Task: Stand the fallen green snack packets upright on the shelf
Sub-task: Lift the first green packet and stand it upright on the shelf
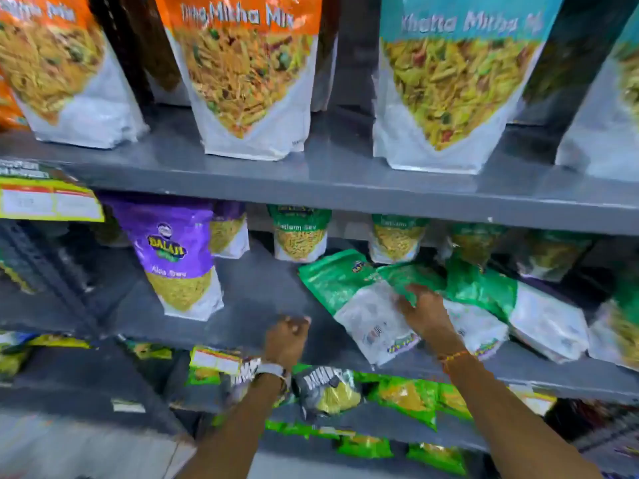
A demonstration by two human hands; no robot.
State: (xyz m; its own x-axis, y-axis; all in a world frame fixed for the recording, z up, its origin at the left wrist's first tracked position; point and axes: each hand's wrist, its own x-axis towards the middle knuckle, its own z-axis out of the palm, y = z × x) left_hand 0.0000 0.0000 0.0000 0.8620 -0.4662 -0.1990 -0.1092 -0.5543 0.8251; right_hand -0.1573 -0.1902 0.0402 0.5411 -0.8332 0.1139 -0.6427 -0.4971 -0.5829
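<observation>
Several green-and-white snack packets lie fallen on the middle grey shelf (256,295). The nearest one (349,299) lies flat, back side up, with another (460,305) overlapping it to the right and a third (539,316) further right. My right hand (423,311) rests on the two overlapping packets, fingers spread and pressing where they meet. My left hand (287,340) hovers at the shelf's front edge, fingers loosely curled, holding nothing. Behind them, green packets (300,236) stand upright at the back of the shelf.
A purple packet (176,257) stands upright left of the bare shelf patch. Large orange (249,74) and teal (453,84) packets stand on the upper shelf. Small green and dark packets (328,388) fill the lower shelf. A yellow price tag (48,202) hangs left.
</observation>
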